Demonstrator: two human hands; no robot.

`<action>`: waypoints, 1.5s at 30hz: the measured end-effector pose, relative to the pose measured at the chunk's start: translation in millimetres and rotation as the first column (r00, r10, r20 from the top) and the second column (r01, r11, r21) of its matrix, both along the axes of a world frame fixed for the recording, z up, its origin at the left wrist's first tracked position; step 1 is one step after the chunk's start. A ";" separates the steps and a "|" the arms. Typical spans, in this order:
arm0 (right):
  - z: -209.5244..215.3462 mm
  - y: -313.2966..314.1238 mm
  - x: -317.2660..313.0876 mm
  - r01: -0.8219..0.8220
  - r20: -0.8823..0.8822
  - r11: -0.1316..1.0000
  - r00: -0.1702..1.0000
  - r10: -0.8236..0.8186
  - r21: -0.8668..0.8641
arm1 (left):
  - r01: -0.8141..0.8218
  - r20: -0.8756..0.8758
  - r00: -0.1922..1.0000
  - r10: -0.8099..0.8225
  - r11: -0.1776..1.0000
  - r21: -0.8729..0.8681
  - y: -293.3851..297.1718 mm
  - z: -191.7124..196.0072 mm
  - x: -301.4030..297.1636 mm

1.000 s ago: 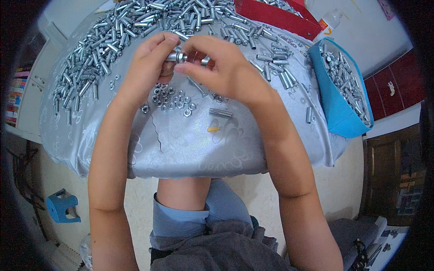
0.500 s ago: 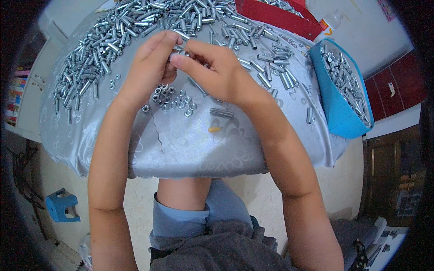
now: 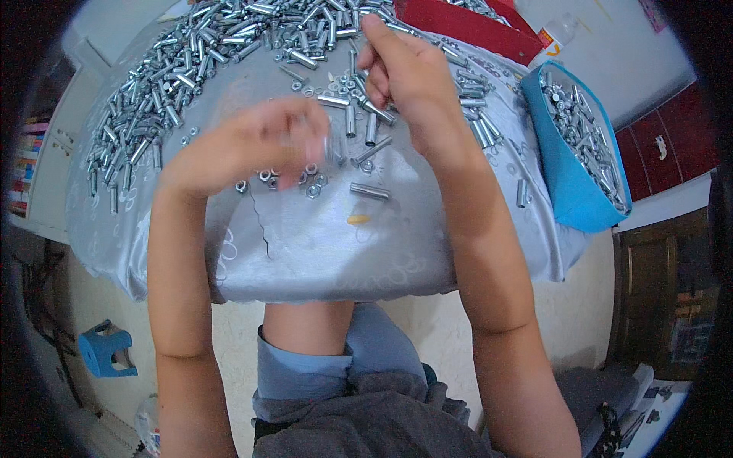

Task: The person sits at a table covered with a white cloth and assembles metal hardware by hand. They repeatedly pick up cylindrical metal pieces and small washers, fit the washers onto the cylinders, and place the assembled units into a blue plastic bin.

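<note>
Up at twelve o'clock, the right hand (image 3: 408, 76) reaches into the near edge of the heap of silver bolts (image 3: 229, 46), its fingers (image 3: 378, 38) bunched and pinched together around what seems to be one bolt, though the hand's own back hides the grip. Toward nine o'clock from it, the left hand (image 3: 248, 145) hovers low over the desk (image 3: 321, 252), blurred by motion; its fingers curl downward, and whether they hold anything cannot be told. Just beneath that hand lies a small cluster of nuts (image 3: 301, 179), loose on the silver cloth. Between the two hands a few single bolts lie apart from the heap, one of them (image 3: 369, 191) resting alone at about five o'clock from the left hand, with a small yellowish scrap (image 3: 357, 219) just below it. Off at three o'clock, a blue tray (image 3: 573, 183) sits at the desk's edge, filled with more bolts. A red box (image 3: 466, 27) stands at one o'clock, behind the right hand. Down at seven o'clock, on the floor, a small blue stool (image 3: 103, 351) shows.
</note>
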State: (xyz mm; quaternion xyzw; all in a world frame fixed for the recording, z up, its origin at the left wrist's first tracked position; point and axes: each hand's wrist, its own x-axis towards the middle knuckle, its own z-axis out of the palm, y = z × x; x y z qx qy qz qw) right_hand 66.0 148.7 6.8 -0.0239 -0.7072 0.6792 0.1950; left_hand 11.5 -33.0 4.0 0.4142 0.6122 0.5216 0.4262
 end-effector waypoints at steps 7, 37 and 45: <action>5.0 8.8 3.5 0.044 -0.034 0.994 0.998 -0.048 -0.104 | -0.185 0.081 0.982 0.171 0.958 0.218 -8.1 -10.7 -45.4; 6.5 -9.3 10.9 -0.157 -0.006 0.982 0.988 0.157 -0.103 | -0.469 -0.386 0.598 0.703 0.697 0.543 18.9 -27.5 -29.6; -5.1 -14.7 5.2 -0.210 0.043 0.960 0.974 0.221 -0.183 | -0.623 0.058 0.744 0.665 0.661 0.418 14.1 -10.9 -21.9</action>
